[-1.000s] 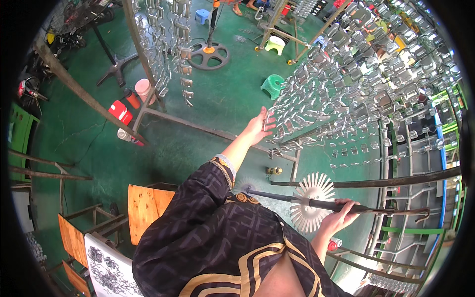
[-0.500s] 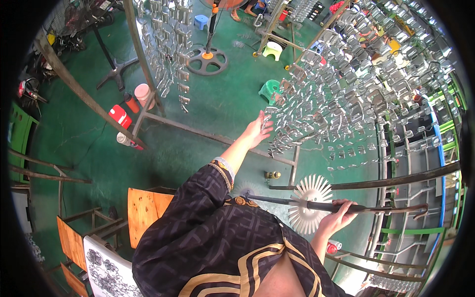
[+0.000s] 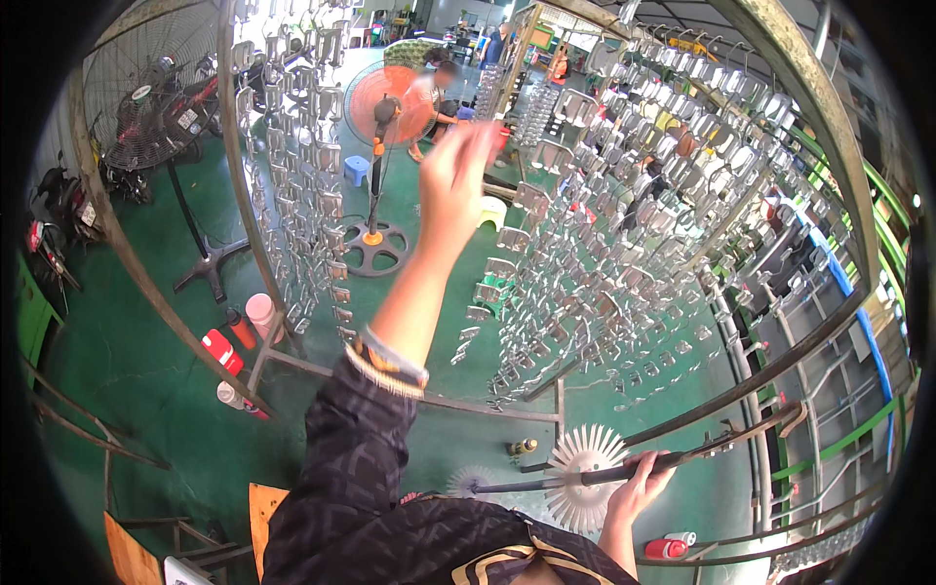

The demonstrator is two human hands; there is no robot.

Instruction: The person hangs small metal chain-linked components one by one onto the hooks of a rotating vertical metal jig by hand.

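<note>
My left hand [image 3: 454, 190] is raised in front of me, to the left of the hanging strings of shiny metal pieces [image 3: 609, 258]. Its fingers point up and are smeared by motion, so whether they hold anything is unclear. Low on the right, my right hand [image 3: 639, 487] is wrapped round a long dark metal rod [image 3: 609, 475], which lies roughly level across my front. The rod's right end [image 3: 798, 417] is bent into a hook. Behind the rod shows a white disc with radial slats [image 3: 585, 450].
More metal strings [image 3: 288, 166] hang at the left. A curved metal frame [image 3: 809, 341] surrounds me. A fan with an orange guard [image 3: 375, 102] stands ahead, near a seated person [image 3: 429, 97]. Bottles and a pink container [image 3: 260, 310] sit on the green floor at left.
My left hand has risen up and to the left, away from the lower hanging pieces. The view has tilted up. My right hand still grips the rod.
</note>
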